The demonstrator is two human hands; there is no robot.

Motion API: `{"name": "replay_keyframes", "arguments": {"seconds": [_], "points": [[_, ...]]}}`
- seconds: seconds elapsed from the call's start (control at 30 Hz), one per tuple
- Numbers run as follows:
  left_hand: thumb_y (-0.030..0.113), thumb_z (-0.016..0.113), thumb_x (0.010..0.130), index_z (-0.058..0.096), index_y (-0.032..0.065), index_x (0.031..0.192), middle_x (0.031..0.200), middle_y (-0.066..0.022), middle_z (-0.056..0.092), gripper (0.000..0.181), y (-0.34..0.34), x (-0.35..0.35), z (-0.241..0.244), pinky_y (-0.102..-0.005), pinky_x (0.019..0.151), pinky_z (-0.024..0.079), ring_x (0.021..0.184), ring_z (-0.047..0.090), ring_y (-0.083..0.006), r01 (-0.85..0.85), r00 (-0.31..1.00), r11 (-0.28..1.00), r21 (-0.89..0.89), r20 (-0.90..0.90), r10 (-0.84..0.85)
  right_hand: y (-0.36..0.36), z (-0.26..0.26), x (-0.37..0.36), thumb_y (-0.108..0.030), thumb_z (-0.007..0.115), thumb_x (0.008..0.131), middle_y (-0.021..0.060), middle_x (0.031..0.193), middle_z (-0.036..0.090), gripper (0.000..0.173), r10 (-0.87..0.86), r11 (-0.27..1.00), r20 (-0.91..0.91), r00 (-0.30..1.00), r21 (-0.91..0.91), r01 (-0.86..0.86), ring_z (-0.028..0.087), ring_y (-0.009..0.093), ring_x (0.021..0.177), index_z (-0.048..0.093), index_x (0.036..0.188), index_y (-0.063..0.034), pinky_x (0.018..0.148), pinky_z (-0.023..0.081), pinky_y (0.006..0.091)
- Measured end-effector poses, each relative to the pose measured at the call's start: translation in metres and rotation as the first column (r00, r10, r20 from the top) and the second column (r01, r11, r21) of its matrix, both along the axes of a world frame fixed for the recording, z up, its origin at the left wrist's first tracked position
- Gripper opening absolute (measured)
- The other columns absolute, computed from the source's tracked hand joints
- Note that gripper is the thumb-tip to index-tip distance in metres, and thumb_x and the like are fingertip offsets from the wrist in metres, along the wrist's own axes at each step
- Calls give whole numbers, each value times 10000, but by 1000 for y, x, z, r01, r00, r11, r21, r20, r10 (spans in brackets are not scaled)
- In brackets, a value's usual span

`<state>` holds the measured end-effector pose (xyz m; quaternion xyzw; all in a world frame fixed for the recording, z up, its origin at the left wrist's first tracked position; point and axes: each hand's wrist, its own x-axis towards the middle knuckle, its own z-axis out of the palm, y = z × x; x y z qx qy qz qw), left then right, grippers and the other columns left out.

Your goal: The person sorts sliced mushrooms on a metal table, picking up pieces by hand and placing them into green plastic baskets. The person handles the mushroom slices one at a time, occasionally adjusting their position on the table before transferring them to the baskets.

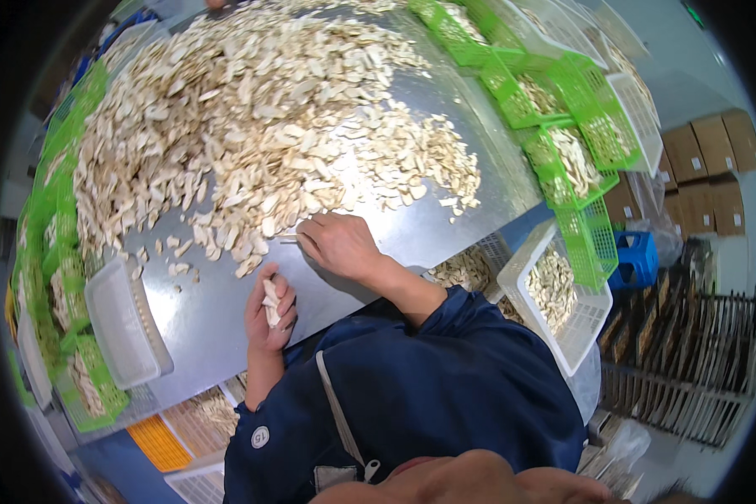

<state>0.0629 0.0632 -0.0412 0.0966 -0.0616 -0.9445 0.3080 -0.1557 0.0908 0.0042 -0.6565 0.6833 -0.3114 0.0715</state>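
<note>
A broad heap of pale dried slices (246,120), likely a sliced root, spreads over a shiny metal table (208,327). My left hand (269,309), palm turned up near the front edge, has its fingers curled round a few whitish slices (271,303). At the heap's near edge, my right hand (340,244) is back up with fingers bent down. A thin pale slice (286,239) sticks out from its thumb and fingertips, which seem to pinch it. The fingers' undersides are hidden. Scattered small pieces (179,269) lie left of the hands.
Green plastic baskets (573,164) holding slices line the right edge; more green baskets (94,378) run along the left. A translucent tray (129,321) rests at the table's left. White crates of slices (554,296) stand below. Cartons (705,151), a blue stool (633,258) and stacked racks (680,359) are beyond.
</note>
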Motion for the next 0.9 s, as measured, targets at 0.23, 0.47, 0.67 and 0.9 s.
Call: {"name": "replay_keyframes", "arguments": {"seconds": [0.23,0.47,0.67,0.9], "points": [[255,392,1086,457,26,1381,947,-110,490,379,-1,-3,3,-242,427,400,689,446,-168,20,1000,1000,24,-24,-19,52,0,-68,-230,641,978,-36,759,628,202,-170,978,786,595,207,7,541,58,674,711,1005,-42,609,438,228],[251,393,1085,457,12,1382,941,-107,470,386,-1,-1,7,-250,436,402,696,434,-171,26,1000,999,33,-15,-25,214,-32,-175,-195,591,982,-42,785,562,160,-365,466,931,-12,194,863,467,41,605,649,1057,-66,475,339,180],[263,397,1085,469,21,1378,945,-102,473,386,-5,-10,2,-253,441,388,701,431,-168,59,997,997,48,-59,-56,352,-126,-246,-351,473,1051,-26,844,540,386,389,91,860,-330,320,943,477,73,678,585,1212,-18,546,376,197],[269,418,1075,511,20,1356,920,-71,461,386,2,10,9,-247,452,382,710,416,-162,-14,999,992,128,-38,19,169,-39,-177,-378,447,1070,-19,855,534,422,-119,440,992,-32,82,894,476,72,691,591,1257,-28,587,373,221]]}}
